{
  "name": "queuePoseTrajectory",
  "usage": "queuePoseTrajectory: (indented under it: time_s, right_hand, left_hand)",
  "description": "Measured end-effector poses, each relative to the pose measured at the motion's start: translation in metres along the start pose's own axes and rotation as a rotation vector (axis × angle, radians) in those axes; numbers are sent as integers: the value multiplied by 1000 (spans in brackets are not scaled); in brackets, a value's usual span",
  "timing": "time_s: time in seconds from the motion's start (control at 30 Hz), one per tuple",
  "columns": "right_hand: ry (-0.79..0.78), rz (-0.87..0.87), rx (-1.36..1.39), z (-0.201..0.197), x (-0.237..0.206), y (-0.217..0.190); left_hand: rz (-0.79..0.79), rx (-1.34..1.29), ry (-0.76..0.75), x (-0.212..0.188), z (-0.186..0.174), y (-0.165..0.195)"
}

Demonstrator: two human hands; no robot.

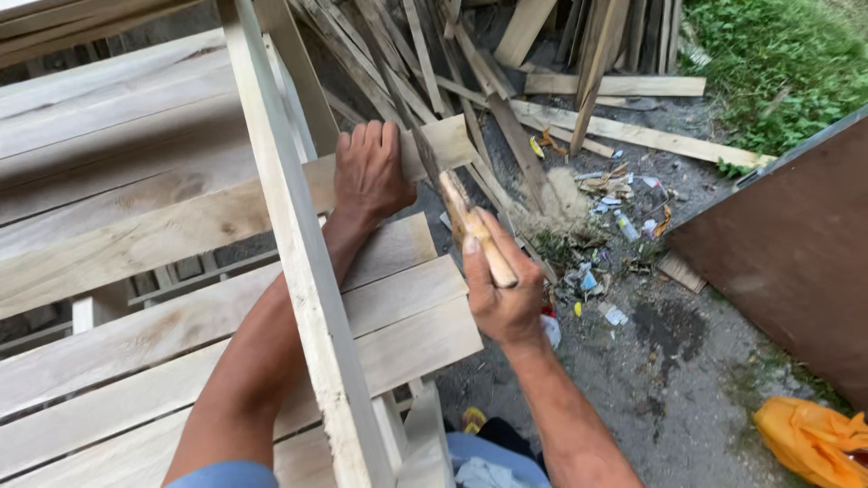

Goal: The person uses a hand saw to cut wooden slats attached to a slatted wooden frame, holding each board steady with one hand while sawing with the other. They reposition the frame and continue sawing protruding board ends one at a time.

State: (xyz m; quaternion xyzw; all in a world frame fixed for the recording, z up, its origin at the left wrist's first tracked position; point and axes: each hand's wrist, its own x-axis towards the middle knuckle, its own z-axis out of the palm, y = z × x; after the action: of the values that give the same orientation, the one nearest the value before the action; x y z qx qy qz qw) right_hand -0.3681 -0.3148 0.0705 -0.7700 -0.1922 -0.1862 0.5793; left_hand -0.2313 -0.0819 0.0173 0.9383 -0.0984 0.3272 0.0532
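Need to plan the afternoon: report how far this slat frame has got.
Done: several slats already lie across the frame. In hand: the left hand presses the top slat flat, and the right hand grips a wooden hammer handle. Left: loose planks lie unused on the ground.

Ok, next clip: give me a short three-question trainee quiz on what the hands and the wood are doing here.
1. True or false: the left hand lies flat on a pale wooden plank.
2. What does the right hand grip? A) a wooden tool handle B) a paint brush C) a glass bottle
3. Fill in: at the lower right of the ground lies a crumpled ______-coloured cloth.

Key
1. True; its fingers reach over the plank's far edge.
2. A; the handle slants up and away from the hand, and its working end is hard to make out against the scrap wood pile.
3. Orange.
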Motion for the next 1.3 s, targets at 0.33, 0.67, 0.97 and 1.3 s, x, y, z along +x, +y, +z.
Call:
queuePoseTrajectory:
  time_s: [0.33, 0.67, 0.97, 1.3]
  right_hand:
    - [-25, 110, -150, -40, -66, 0]
    - [-58, 214, -178, -57, -96, -13]
    - [-24, 134, -52, -16, -51, 28]
    - [-5, -27, -59, 12, 4, 17]
  left_hand:
    - [-45, 28, -72, 0, 3, 1]
    - [-66, 37, -97, -1, 5, -3]
    - [-100, -39, -190, 9, -6, -1]
    - [-90, -47, -123, 5, -8, 2]
